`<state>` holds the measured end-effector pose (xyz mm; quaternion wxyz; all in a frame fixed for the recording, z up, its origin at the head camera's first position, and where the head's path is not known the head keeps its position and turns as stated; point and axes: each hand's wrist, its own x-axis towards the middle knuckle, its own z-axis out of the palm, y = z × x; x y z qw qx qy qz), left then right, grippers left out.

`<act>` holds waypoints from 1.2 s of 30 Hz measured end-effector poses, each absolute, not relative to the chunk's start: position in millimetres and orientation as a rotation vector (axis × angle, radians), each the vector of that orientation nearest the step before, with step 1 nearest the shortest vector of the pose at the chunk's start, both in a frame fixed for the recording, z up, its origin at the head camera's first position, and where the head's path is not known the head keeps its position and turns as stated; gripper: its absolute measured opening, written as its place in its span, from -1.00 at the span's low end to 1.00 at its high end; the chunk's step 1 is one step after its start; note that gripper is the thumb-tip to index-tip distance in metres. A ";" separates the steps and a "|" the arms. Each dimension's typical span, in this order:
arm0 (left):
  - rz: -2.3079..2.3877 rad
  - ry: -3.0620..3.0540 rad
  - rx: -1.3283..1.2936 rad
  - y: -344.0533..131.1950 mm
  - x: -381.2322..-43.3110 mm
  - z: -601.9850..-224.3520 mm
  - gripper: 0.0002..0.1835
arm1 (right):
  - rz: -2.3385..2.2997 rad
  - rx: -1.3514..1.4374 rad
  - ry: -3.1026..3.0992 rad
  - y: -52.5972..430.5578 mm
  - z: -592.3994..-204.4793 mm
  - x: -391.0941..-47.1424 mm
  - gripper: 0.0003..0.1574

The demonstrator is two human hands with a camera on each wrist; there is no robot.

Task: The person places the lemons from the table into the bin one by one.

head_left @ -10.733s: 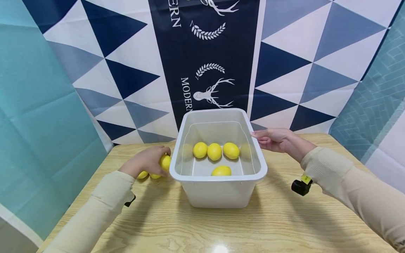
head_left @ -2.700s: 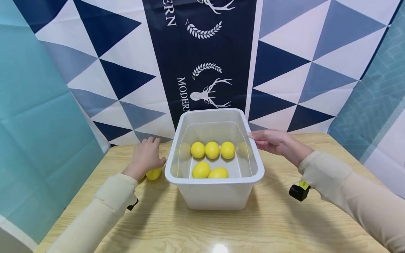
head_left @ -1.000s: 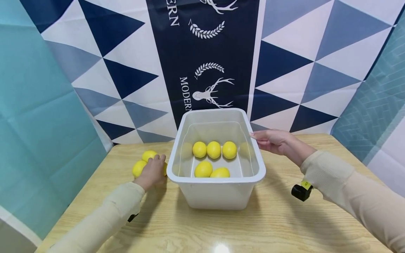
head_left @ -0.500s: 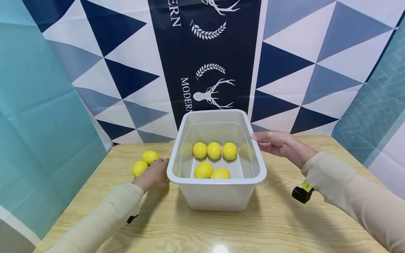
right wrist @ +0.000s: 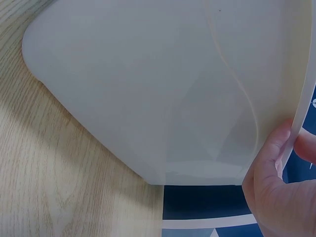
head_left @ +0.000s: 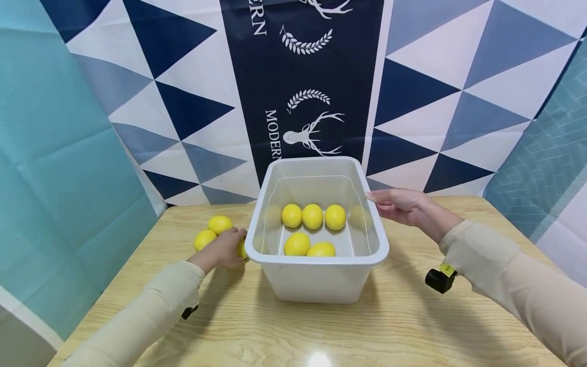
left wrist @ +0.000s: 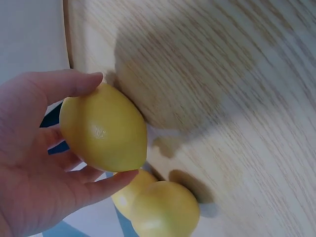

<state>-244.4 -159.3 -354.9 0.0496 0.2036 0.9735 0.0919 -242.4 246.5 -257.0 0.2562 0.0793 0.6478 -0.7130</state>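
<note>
My left hand grips a lemon between thumb and fingers, left of a white plastic bin. In the head view that lemon is mostly hidden by the hand and shows only at the fingertips. Two more lemons, one farther back and one nearer, lie on the table behind the hand. Inside the bin sit three lemons in a row, the middle one flanked by two, with two others in front. My right hand pinches the bin's right rim, thumb on one side and fingers on the other.
The bin stands on a light wooden table. A patterned cloth with triangles and deer prints hangs behind it, and a teal cloth hangs along the left side.
Since the earliest frame, one more lemon has come into the bin's front left. My left hand was open above the lemons, then came down and took hold of one. My right hand stays at the rim.
</note>
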 end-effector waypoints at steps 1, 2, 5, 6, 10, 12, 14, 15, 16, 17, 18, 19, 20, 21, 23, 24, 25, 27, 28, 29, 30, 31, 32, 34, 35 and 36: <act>0.273 2.955 0.629 -159.4 -244.5 -354.4 -0.43 | -1.936 0.219 1.757 246.3 -256.8 -242.3 -0.65; 0.270 2.943 0.642 -159.2 -244.3 -353.5 -0.42 | -1.938 0.222 1.755 246.2 -256.6 -242.2 -0.64; 0.265 2.886 0.680 -158.9 -243.8 -350.8 -0.37 | -1.946 0.229 1.744 246.1 -256.2 -242.1 -0.61; 0.259 2.863 0.694 -158.6 -243.5 -349.5 -0.36 | -1.949 0.230 1.741 246.2 -256.0 -242.0 -0.60; 0.268 2.750 0.715 -156.8 -241.8 -342.4 -0.39 | -1.954 0.224 1.732 247.2 -255.8 -241.8 -0.55; 0.272 2.690 0.699 -155.5 -240.3 -338.2 -0.41 | -1.959 0.220 1.724 248.0 -255.9 -241.6 -0.54; 0.283 2.632 0.658 -154.1 -238.5 -334.4 -0.43 | -1.962 0.217 1.718 248.6 -256.0 -241.4 -0.57; 0.283 2.610 0.632 -153.5 -237.5 -332.7 -0.42 | -1.963 0.217 1.714 248.6 -256.1 -241.4 -0.59; 0.272 2.593 0.621 -153.3 -236.9 -331.1 -0.44 | -1.965 0.218 1.710 248.6 -256.3 -241.5 -0.62; 0.266 2.579 0.611 -153.2 -236.3 -329.7 -0.45 | -1.966 0.220 1.709 248.6 -256.4 -241.6 -0.64; 0.263 2.568 0.598 -153.0 -235.7 -328.1 -0.46 | -1.967 0.223 1.708 248.3 -256.5 -241.8 -0.67; 0.264 2.560 0.580 -153.0 -235.3 -327.0 -0.46 | -1.966 0.223 1.708 248.1 -256.6 -241.9 -0.68; 0.262 2.556 0.574 -153.2 -234.9 -325.5 -0.45 | -1.966 0.227 1.708 247.9 -256.6 -242.1 -0.70; 0.270 2.551 0.558 -153.5 -234.6 -324.3 -0.45 | -1.966 0.228 1.707 247.7 -256.7 -242.4 -0.71; 0.305 2.541 0.514 -153.1 -233.8 -321.0 -0.43 | -1.965 0.228 1.709 247.9 -256.9 -242.7 -0.74; 0.320 2.538 0.502 -153.1 -233.5 -319.4 -0.42 | -1.967 0.227 1.706 247.9 -256.9 -242.7 -0.77; 0.337 2.536 0.492 -153.1 -233.3 -318.0 -0.41 | -1.968 0.226 1.705 248.0 -257.0 -242.8 -0.79; 0.366 2.531 0.473 -152.7 -232.9 -314.5 -0.40 | -1.970 0.214 1.701 248.1 -257.3 -243.2 -0.83; 0.362 2.533 0.483 -152.6 -232.9 -312.6 -0.38 | -1.972 0.210 1.696 248.2 -257.4 -243.2 -0.84; 0.348 2.538 0.502 -152.5 -233.2 -311.1 -0.38 | -1.973 0.208 1.696 248.3 -257.6 -243.3 -0.85; 0.333 2.542 0.523 -152.4 -233.4 -309.3 -0.37 | -1.971 0.203 1.697 248.3 -257.7 -243.2 -0.85; 0.323 2.547 0.531 -152.1 -233.6 -307.3 -0.37 | -1.967 0.198 1.700 248.5 -257.9 -243.2 -0.84; 0.309 2.554 0.540 -151.8 -233.8 -305.1 -0.36 | -1.966 0.195 1.703 248.5 -257.8 -242.9 -0.83; 0.272 2.570 0.569 -151.3 -234.3 -300.9 -0.37 | -1.966 0.197 1.706 248.7 -257.8 -242.2 -0.83; 0.262 2.575 0.582 -151.2 -234.5 -298.6 -0.38 | -1.964 0.198 1.712 248.9 -257.9 -242.0 -0.84; 0.257 2.578 0.592 -151.0 -234.6 -296.1 -0.38 | -1.962 0.192 1.711 249.1 -257.9 -241.7 -0.85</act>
